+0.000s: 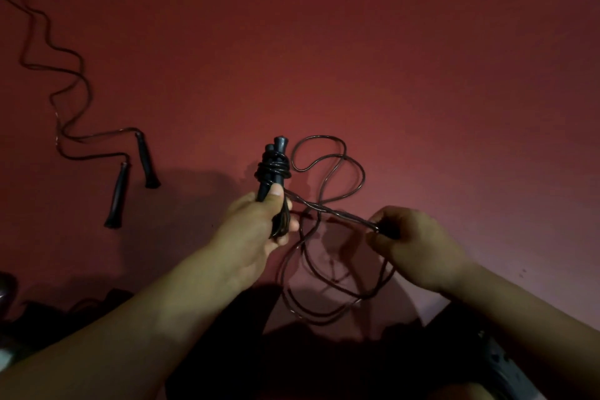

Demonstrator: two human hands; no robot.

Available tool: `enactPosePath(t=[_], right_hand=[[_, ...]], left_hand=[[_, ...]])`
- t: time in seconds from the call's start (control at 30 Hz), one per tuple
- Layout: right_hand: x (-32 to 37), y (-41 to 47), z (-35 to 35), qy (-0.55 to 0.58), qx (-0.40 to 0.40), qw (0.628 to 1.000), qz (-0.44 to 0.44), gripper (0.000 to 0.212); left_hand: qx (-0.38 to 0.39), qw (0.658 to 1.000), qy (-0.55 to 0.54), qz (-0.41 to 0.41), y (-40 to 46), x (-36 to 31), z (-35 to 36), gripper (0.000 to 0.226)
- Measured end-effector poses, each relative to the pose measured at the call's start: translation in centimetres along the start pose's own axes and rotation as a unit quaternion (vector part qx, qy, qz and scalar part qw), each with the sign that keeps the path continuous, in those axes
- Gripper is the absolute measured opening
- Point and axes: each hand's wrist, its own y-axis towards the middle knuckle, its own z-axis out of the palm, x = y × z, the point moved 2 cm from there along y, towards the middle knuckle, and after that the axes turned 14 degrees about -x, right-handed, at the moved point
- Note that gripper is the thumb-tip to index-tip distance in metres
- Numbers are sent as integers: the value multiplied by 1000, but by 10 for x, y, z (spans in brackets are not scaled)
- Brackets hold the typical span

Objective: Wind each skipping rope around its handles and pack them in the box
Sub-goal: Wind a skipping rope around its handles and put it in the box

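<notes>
1. While I work from left to right, taking the pair of handles (272, 169) in my grip as the landmark, the first thing I meet is the second skipping rope (61, 97), well to the left of that pair. It lies unwound on the red floor (422, 58), its cord snaking away to the far left edge, so I judge it untouched.
2. My left hand (256, 221) has its fingers curled round the lower part of the pair, thumb pressed on the front. Several turns of cord already sit around the upper part (a start, not more).
3. Right of the pair, loose cord (328, 169) loops on the floor and trails toward me.
4. Farther right, my right hand (412, 247) pinches a doubled stretch of cord, drawn taut from the pair.
5. Much winding remains, I judge, and no box shows anywhere.
</notes>
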Motion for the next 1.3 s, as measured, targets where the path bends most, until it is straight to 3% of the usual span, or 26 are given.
enactPosePath(t=[0.17,0.4,0.53,0.57,0.63,0.7,0.73,0.8,0.93,1.0,1.07,1.13,1.23,1.3], right_hand=[[-7,7,-9,-46,-40,995,-83,17],[-13,17,-13,-44,-38,995,-81,20],[-15,23,-14,-91,-26,995,-32,5],[-18,23,-13,-73,-2,997,8,3],[-23,19,-13,86,47,986,136,8],[-28,14,-9,287,72,918,263,14],[-30,13,-8,349,71,888,292,13],[-34,14,-10,399,56,864,300,12],[-37,19,-23,356,-5,905,234,8],[-36,22,-30,278,-86,940,176,8],[-36,25,-37,78,-198,974,80,10],[-32,24,-39,-86,-257,962,-27,25],[-16,20,-29,-55,-260,955,-129,29],[3,14,-19,16,-215,962,-169,30]], left_hand=[[-47,999,11,-3,5,1,-1,25],[-112,993,27,26,21,-5,-10,25],[-133,990,24,45,29,-7,-16,24],[-138,989,24,50,31,-8,-18,24],[-149,987,21,60,33,-11,-22,25],[-161,984,19,67,36,-11,-24,25],[-165,984,20,72,37,-9,-25,26],[-169,981,30,85,38,-5,-25,26],[-169,978,57,112,34,0,-27,21],[-154,976,82,126,31,-1,-27,17],[-120,978,112,127,25,-1,-26,17],[-69,984,125,109,17,4,-20,18],[13,991,118,65,-2,9,-8,21],[65,992,98,41,-15,8,1,24]])
